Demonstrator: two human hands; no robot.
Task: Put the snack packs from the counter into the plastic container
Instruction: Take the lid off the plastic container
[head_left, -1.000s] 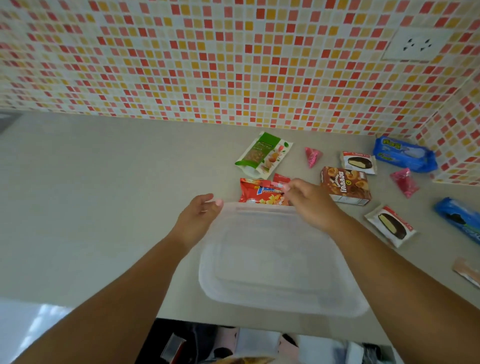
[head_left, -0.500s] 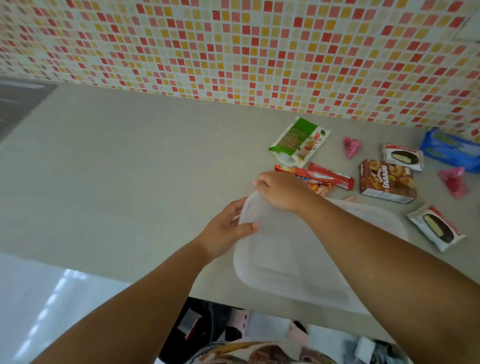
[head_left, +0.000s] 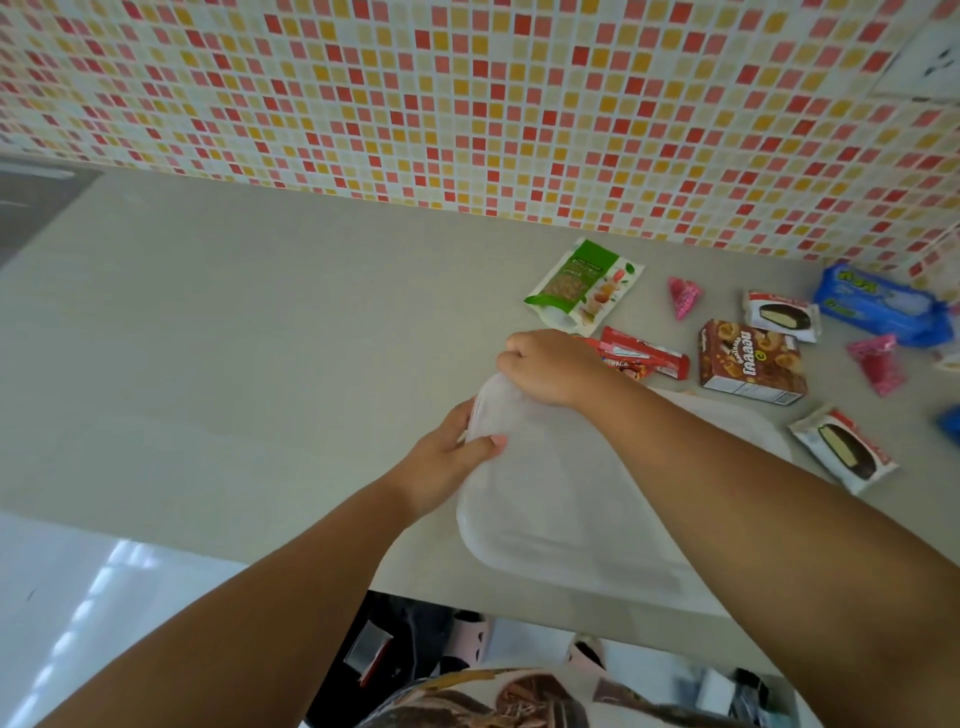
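The right hand (head_left: 545, 366) curls over the far-left corner of the plastic container's lid (head_left: 550, 493), fingers hooked on its edge, while the left hand (head_left: 447, 457) grips the same corner from the left, thumb pressed on top — both hold the translucent lid, which appears tilted up at that corner. The plastic container (head_left: 748, 421) sits at the near edge of the counter (head_left: 260, 338), its right part showing pale and cloudy past the right forearm. If the lid pops free suddenly, the container could, I judge, skid toward the near edge, or the right forearm could sweep the packs just beyond it. The snack packs all lie on the counter to the far right, none inside yet: a red wrapper (head_left: 644, 356) touching the right hand's knuckles, a green pouch (head_left: 584, 283) beyond it, a brown box (head_left: 750, 361), two white packs picturing dark chocolate pies (head_left: 782, 314) (head_left: 841, 449), pink twists (head_left: 683, 296) (head_left: 878, 364) and a blue pack (head_left: 878, 304) — glossy, light, easily scattered.
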